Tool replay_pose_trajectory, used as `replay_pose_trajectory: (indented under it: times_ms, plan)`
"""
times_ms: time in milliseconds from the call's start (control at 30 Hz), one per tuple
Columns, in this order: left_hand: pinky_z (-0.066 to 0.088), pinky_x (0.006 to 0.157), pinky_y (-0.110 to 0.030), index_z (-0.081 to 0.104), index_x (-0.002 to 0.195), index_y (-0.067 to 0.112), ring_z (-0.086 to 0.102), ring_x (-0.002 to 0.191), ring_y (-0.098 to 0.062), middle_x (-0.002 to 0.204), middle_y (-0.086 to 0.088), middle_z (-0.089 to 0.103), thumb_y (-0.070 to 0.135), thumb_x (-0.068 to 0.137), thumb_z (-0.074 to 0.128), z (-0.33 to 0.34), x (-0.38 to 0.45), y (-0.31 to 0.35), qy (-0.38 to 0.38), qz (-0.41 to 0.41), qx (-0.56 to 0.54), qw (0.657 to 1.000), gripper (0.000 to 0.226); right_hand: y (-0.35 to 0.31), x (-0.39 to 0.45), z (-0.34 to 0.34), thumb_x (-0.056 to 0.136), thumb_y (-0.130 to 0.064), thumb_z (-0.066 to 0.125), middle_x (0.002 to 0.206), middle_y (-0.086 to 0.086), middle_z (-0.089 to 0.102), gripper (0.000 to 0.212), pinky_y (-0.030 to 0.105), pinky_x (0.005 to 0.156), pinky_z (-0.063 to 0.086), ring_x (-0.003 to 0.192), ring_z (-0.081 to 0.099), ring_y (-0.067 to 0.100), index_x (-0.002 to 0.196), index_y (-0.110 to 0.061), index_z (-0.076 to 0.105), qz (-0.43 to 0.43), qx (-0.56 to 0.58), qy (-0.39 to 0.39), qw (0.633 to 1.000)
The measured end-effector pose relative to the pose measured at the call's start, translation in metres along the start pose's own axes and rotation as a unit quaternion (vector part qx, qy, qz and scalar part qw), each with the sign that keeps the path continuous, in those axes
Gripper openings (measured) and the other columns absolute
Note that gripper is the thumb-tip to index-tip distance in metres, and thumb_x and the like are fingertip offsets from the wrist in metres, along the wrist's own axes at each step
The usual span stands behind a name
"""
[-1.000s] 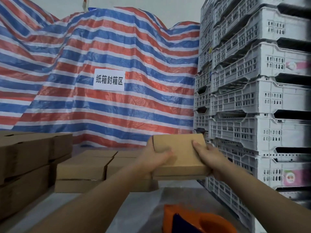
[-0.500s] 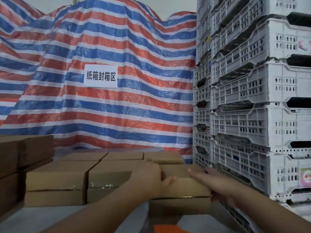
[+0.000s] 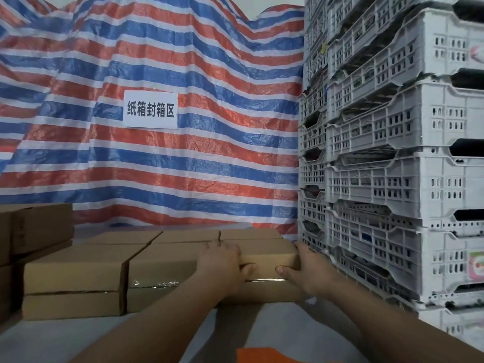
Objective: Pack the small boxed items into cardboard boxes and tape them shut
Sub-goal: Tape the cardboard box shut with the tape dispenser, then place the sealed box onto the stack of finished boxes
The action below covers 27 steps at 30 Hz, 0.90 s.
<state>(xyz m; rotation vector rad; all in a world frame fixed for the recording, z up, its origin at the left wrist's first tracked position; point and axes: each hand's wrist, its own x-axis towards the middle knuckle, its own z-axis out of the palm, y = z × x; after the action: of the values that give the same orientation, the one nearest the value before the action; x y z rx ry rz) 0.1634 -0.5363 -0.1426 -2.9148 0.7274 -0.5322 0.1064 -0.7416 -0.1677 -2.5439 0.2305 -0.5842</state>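
Observation:
A flat brown cardboard box point(image 3: 267, 254) lies on top of another box at the right end of a row of taped cardboard boxes point(image 3: 99, 265). My left hand point(image 3: 222, 263) grips its left front corner, fingers over the top and thumb on the front face. At the box's right end my right hand point(image 3: 309, 271) holds it, thumb on the front face. Clear tape shines along the seam under the box.
Stacked white plastic crates point(image 3: 392, 179) rise close on the right, almost touching the box. A taller pile of cardboard boxes point(image 3: 36, 229) stands at far left. A striped tarp with a paper sign point(image 3: 150, 110) hangs behind. An orange object point(image 3: 262, 356) shows at the bottom edge.
The box was held up in the air by both hands a second ago. It has come down onto the right end of the row, and both hands still hold it.

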Motion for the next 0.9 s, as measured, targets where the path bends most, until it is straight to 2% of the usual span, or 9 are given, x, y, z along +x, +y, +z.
replay_pose_trajectory:
  times_ms: [100,367,500,633,733,800,900]
  plan:
    - [0.031,0.110,-0.046,0.041,0.140,0.016,0.038,0.134,-0.031,0.144,-0.012,0.046,0.065,0.096,0.029,0.004,-0.003,0.001,0.014,-0.003,0.002,1.000,0.066,0.004,0.005,0.000,0.086,-0.050,0.072,0.122,-0.003,0.058,0.072,0.026,0.082,0.039,0.101,0.052,0.014,0.142,-0.025,0.035,-0.003,0.005,-0.007,1.000]
    - [0.028,0.112,-0.045,0.029,0.147,0.013,0.036,0.136,-0.031,0.150,-0.014,0.037,0.060,0.098,0.030,0.007,-0.012,0.002,0.032,-0.006,0.011,0.999,0.069,0.001,0.000,0.003,0.087,-0.048,0.071,0.131,0.004,0.058,0.068,0.032,0.093,0.045,0.117,0.057,0.022,0.137,-0.021,0.033,0.014,0.014,0.019,1.000]
    - [0.031,0.113,-0.042,0.040,0.140,0.016,0.041,0.132,-0.026,0.144,-0.009,0.045,0.054,0.100,0.031,-0.001,-0.030,-0.008,0.085,0.019,-0.027,0.996,0.056,-0.010,-0.008,-0.009,0.091,-0.052,0.065,0.128,0.004,0.060,0.063,0.032,0.087,0.047,0.115,0.059,0.023,0.135,-0.017,0.037,0.015,-0.006,0.032,0.999]
    - [0.043,0.100,-0.037,0.049,0.129,0.017,0.049,0.117,-0.022,0.129,-0.006,0.054,0.038,0.102,0.037,-0.032,-0.058,-0.025,0.105,0.033,-0.070,0.991,0.036,-0.040,-0.019,-0.031,0.096,-0.047,0.057,0.122,0.004,0.064,0.045,0.031,0.085,0.049,0.108,0.062,0.022,0.129,-0.017,0.051,-0.006,-0.011,0.055,0.998]
    - [0.051,0.085,-0.033,0.060,0.111,0.017,0.059,0.098,-0.019,0.107,-0.003,0.062,0.025,0.099,0.048,-0.060,-0.085,-0.043,0.102,0.023,-0.068,0.992,0.018,-0.080,-0.032,-0.047,0.098,-0.040,0.053,0.106,0.003,0.067,0.028,0.032,0.079,0.050,0.096,0.063,0.022,0.110,-0.016,0.062,-0.032,-0.037,0.063,0.997]
    - [0.049,0.076,-0.029,0.064,0.103,0.017,0.063,0.091,-0.018,0.098,0.000,0.064,0.025,0.101,0.046,-0.076,-0.105,-0.055,0.110,0.025,-0.042,0.993,0.019,-0.111,-0.045,-0.053,0.098,-0.037,0.052,0.084,0.000,0.064,0.025,0.029,0.064,0.046,0.080,0.060,0.019,0.084,-0.018,0.059,-0.051,-0.056,0.072,0.995]
    - [0.042,0.069,-0.029,0.062,0.113,0.016,0.059,0.085,-0.020,0.101,-0.004,0.064,0.020,0.101,0.050,-0.103,-0.135,-0.071,0.110,0.051,0.030,0.992,0.018,-0.160,-0.072,-0.056,0.095,-0.031,0.055,0.061,-0.004,0.053,0.036,0.027,0.051,0.031,0.060,0.051,0.012,0.063,-0.017,0.048,-0.092,-0.028,0.106,0.990]
